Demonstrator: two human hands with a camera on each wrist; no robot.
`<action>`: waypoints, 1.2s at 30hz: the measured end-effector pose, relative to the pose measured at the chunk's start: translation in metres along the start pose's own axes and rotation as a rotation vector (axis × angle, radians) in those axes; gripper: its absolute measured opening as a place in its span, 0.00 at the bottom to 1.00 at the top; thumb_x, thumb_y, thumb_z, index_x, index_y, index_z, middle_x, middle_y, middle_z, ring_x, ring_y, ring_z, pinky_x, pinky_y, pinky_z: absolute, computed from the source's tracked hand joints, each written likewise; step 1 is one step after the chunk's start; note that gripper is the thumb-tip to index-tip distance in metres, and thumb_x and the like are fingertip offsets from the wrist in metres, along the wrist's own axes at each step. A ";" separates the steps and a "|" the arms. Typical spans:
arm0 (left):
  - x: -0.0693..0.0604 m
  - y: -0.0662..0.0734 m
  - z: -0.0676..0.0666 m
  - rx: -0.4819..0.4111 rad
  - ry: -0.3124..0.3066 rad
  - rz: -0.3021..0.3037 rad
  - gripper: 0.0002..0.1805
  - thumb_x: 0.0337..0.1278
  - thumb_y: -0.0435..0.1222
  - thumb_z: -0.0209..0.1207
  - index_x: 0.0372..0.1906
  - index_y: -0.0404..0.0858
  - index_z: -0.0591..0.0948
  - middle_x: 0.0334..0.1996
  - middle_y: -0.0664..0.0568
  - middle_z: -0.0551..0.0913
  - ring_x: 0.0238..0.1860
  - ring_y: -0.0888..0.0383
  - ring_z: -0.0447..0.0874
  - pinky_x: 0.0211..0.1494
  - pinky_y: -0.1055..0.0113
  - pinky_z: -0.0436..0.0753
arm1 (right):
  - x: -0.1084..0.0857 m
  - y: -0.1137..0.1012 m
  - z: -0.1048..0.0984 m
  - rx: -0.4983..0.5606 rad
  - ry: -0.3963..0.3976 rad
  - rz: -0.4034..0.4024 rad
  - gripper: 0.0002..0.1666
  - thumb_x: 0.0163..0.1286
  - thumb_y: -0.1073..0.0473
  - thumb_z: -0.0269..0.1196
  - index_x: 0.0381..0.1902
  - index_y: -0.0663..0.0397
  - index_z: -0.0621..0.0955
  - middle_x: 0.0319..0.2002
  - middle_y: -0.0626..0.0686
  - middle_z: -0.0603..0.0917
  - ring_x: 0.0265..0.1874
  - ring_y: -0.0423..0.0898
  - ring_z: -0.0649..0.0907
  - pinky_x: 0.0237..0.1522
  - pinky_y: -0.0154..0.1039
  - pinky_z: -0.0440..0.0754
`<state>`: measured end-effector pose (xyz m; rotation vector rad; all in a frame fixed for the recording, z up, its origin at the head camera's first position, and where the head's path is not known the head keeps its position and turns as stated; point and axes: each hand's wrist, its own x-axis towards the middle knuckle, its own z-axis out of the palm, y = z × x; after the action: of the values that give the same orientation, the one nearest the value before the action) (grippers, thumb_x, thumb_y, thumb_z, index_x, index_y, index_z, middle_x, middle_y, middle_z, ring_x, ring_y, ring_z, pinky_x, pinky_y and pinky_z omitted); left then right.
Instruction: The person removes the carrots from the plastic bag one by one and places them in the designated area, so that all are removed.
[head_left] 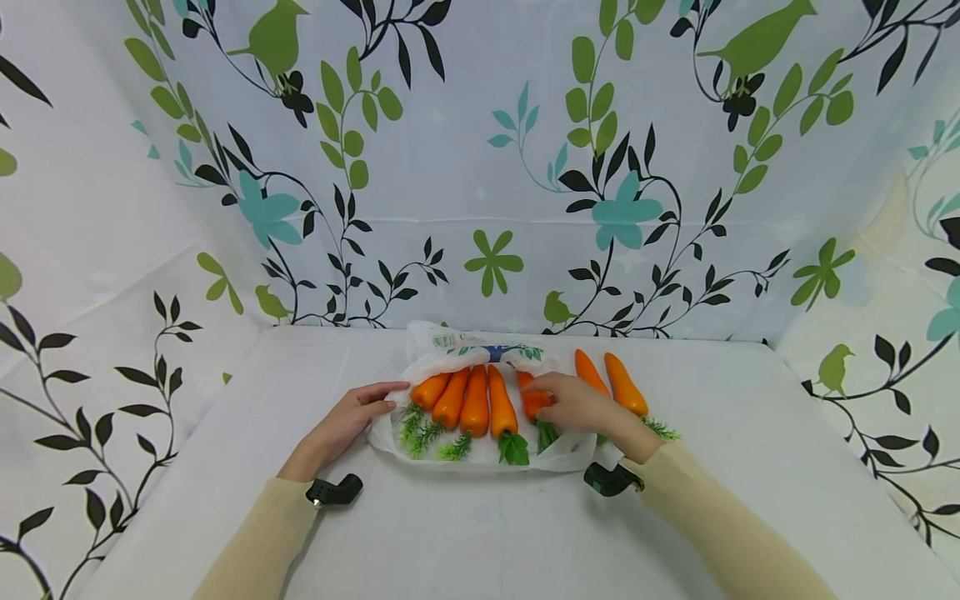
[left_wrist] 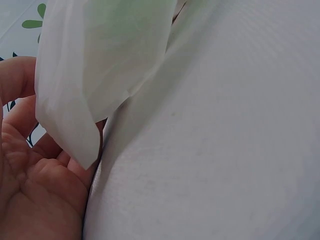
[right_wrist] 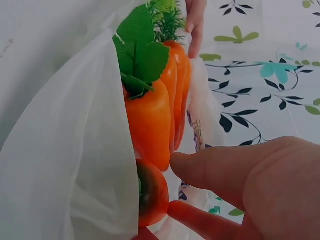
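Observation:
Several orange toy carrots with green leaves lie in a row on a white plastic bag (head_left: 480,467), tips pointing away. My left hand (head_left: 341,423) holds the bag's left edge beside the leftmost carrot (head_left: 430,391); the white film (left_wrist: 75,95) hangs over those fingers in the left wrist view. At the row's right end, my right hand (head_left: 581,408) grips a carrot (right_wrist: 152,192) by its sides, its leaves partly hidden by the bag film. One fingertip is close to the neighbouring carrot (right_wrist: 150,120).
Two more carrots lie at the right of the bag, one (head_left: 625,385) fully past it, the other (head_left: 590,371) partly behind my right hand. Dark wrist cameras (head_left: 335,490) are strapped to both wrists. A leaf-patterned cloth (head_left: 480,167) hangs behind the white table (head_left: 450,542).

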<state>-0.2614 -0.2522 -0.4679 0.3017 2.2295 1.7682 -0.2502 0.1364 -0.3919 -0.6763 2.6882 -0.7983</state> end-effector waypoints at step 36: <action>0.002 -0.001 -0.001 0.023 0.015 -0.014 0.22 0.71 0.38 0.54 0.67 0.44 0.76 0.73 0.46 0.66 0.75 0.47 0.55 0.75 0.48 0.55 | 0.021 0.004 0.028 0.116 0.089 0.051 0.25 0.58 0.55 0.75 0.54 0.46 0.84 0.55 0.53 0.82 0.51 0.52 0.77 0.57 0.53 0.77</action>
<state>-0.2632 -0.2524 -0.4691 0.2773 2.2584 1.7444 -0.2597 0.1165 -0.4195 -0.5552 2.6996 -0.9841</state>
